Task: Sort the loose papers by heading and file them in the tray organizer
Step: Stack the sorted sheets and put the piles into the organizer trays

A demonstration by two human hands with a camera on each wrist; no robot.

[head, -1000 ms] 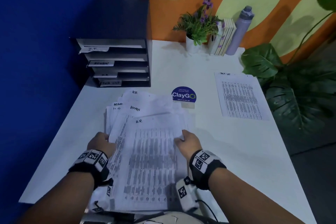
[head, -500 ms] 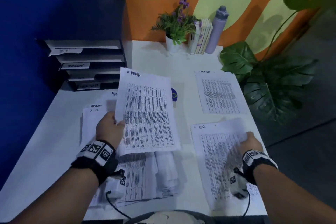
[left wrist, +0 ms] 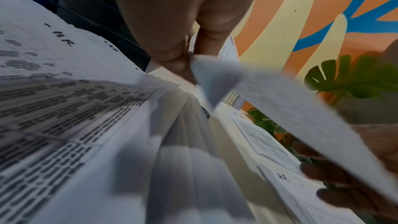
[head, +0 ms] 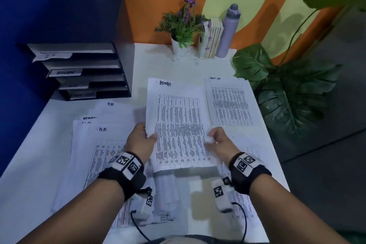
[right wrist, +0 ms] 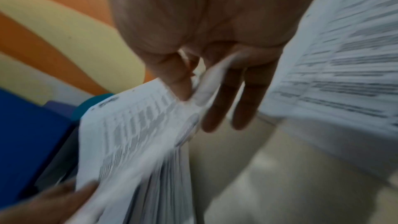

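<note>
Sheet (head: 178, 123) headed ADMIN, printed table | left fingers (head: 151, 136) pinch it | right fingers (right wrist: 178, 81) pinch it

Lighting is dim and cool throughout. In the head view the white table top (head: 168, 61) is the brightest area; soft shadows fall near the held white printed sheet headed ADMIN (head: 178, 125). Straight lines bow toward the frame edges. The black tiered tray organizer (head: 83, 69) labels are smeared and barely legible. The left wrist view is blurred at the sheet's edge; the right wrist view is heavily motion-blurred throughout.
</note>
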